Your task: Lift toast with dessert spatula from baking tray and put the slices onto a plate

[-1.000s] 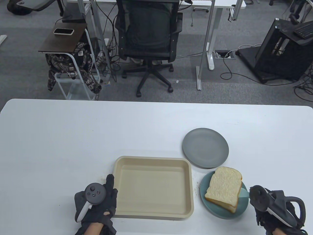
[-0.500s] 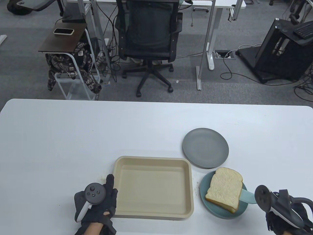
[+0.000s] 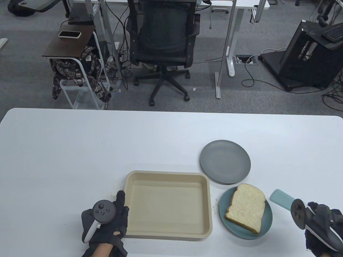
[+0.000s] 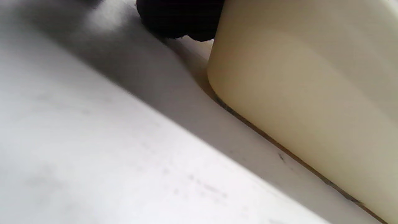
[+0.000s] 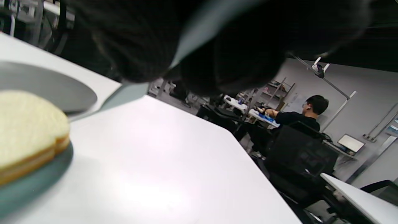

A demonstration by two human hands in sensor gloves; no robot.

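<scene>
The beige baking tray [image 3: 167,204] lies empty near the table's front edge. My left hand [image 3: 119,214] lies flat at its left wall, fingers straight against the tray [image 4: 304,109]. Right of the tray, the toast [image 3: 246,208] lies stacked on a teal plate [image 3: 265,225]. My right hand [image 3: 319,222] grips the teal dessert spatula [image 3: 280,199], whose blade hovers just right of that plate. In the right wrist view the toast [image 5: 28,137] is at the left, with the spatula blade [image 5: 124,93] beyond it.
An empty grey plate [image 3: 225,161] sits behind the teal one, close to the tray's far right corner. Bare white table [image 3: 107,144] spreads to the left and back. An office chair [image 3: 163,34] stands beyond the far edge.
My right hand has drawn the spatula out from under the toast and away to the right. The toast has settled flat on the teal plate. My left hand has stayed put.
</scene>
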